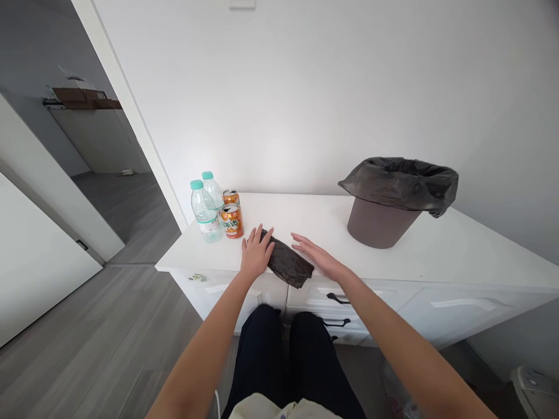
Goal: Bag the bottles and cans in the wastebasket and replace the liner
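Observation:
A folded black plastic bag [290,263] lies slantwise on the white cabinet top [305,210], its near end poking over the front edge. My left hand [257,251] rests on the bag's left end with fingers spread. Just right of the bag, my right hand [318,256] hovers with fingers stretched out and nothing in them. Left of my left hand stand two orange drink cans, a front can [232,221] and a back can [231,197]. Beside them are two clear plastic bottles with teal caps, a front bottle [204,212] and a rear bottle [212,189].
A brown trash bin [382,224] lined with a black bag [402,183] stands at the right on the cabinet. Drawers with black handles [338,298] face my legs. A white wall rises behind. At the left, a doorway shows cardboard boxes [82,98] beyond.

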`<action>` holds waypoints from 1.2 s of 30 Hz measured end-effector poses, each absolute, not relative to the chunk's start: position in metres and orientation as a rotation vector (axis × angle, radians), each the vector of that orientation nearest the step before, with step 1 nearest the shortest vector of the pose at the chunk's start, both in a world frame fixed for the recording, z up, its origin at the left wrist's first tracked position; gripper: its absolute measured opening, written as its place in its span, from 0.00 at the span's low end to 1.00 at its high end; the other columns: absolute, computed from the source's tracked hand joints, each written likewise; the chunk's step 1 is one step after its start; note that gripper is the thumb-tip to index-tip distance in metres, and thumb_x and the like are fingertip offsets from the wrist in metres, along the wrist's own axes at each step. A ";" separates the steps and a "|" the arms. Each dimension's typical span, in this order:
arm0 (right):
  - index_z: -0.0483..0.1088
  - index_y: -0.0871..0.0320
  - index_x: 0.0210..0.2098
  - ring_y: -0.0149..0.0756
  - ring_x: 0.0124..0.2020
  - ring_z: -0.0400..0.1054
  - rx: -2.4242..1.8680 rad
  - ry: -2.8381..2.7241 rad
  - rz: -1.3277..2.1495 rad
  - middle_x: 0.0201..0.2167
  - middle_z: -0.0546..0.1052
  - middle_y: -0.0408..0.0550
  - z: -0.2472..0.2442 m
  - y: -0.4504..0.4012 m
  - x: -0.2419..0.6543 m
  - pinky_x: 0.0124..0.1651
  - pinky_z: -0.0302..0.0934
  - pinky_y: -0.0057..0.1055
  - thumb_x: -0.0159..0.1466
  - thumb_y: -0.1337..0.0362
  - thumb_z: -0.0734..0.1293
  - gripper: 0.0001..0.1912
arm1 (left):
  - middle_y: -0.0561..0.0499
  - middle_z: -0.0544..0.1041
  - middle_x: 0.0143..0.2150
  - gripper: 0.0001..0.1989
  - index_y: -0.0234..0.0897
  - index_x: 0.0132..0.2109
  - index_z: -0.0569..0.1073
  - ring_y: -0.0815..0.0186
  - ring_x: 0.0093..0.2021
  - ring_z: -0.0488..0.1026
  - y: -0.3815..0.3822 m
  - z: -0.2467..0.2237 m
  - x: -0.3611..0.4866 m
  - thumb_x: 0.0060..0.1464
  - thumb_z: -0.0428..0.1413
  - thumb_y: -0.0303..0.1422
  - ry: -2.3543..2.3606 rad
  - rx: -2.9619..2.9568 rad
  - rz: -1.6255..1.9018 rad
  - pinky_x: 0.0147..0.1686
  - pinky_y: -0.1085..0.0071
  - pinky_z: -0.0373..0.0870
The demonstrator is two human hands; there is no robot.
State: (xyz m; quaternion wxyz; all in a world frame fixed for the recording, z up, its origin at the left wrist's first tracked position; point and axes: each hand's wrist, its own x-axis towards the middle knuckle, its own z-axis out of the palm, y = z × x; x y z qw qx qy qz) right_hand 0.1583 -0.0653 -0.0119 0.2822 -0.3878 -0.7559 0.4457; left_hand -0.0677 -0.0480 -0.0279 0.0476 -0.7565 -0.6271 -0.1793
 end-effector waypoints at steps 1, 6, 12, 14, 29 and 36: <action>0.58 0.46 0.64 0.36 0.65 0.56 -1.086 -1.898 1.197 0.68 0.57 0.44 -0.013 -0.064 0.158 0.65 0.53 0.36 0.69 0.45 0.49 0.28 | 0.49 0.51 0.72 0.25 0.50 0.68 0.55 0.55 0.70 0.49 -0.054 -0.029 -0.070 0.67 0.38 0.41 -1.880 -2.256 -0.651 0.63 0.51 0.53; 0.75 0.56 0.44 0.41 0.55 0.64 -1.442 -1.787 0.978 0.56 0.65 0.54 -0.022 -0.060 0.139 0.58 0.58 0.35 0.62 0.49 0.63 0.21 | 0.46 0.65 0.65 0.22 0.43 0.65 0.62 0.58 0.63 0.63 -0.100 -0.046 -0.084 0.67 0.40 0.36 -1.679 -2.135 -0.906 0.58 0.60 0.60; 0.72 0.59 0.27 0.43 0.41 0.68 -1.708 -1.847 0.969 0.40 0.73 0.52 -0.002 -0.046 0.115 0.43 0.58 0.34 0.48 0.61 0.73 0.10 | 0.43 0.67 0.64 0.23 0.39 0.66 0.60 0.58 0.60 0.66 -0.136 -0.049 -0.091 0.67 0.42 0.37 -1.587 -2.183 -0.830 0.57 0.61 0.58; 0.70 0.59 0.23 0.38 0.35 0.68 -1.675 -1.846 1.059 0.30 0.73 0.48 0.002 -0.039 0.114 0.36 0.56 0.31 0.48 0.66 0.71 0.05 | 0.42 0.65 0.65 0.24 0.38 0.67 0.58 0.58 0.60 0.66 -0.136 -0.049 -0.091 0.67 0.41 0.37 -1.607 -2.196 -0.828 0.56 0.62 0.58; 0.70 0.60 0.48 0.36 0.40 0.72 -1.360 -1.253 1.622 0.39 0.78 0.50 0.011 -0.062 0.133 0.40 0.65 0.29 0.53 0.68 0.70 0.22 | 0.43 0.70 0.59 0.18 0.41 0.53 0.72 0.54 0.58 0.67 -0.177 -0.026 -0.033 0.60 0.52 0.42 -2.280 -1.919 -2.442 0.52 0.62 0.69; 0.58 0.54 0.60 0.29 0.35 0.70 -1.237 -1.100 1.716 0.36 0.74 0.45 0.023 -0.106 0.162 0.37 0.62 0.25 0.59 0.69 0.66 0.29 | 0.38 0.72 0.58 0.28 0.32 0.53 0.73 0.56 0.62 0.66 -0.184 -0.039 0.003 0.61 0.48 0.51 -2.684 -1.096 -3.709 0.60 0.65 0.66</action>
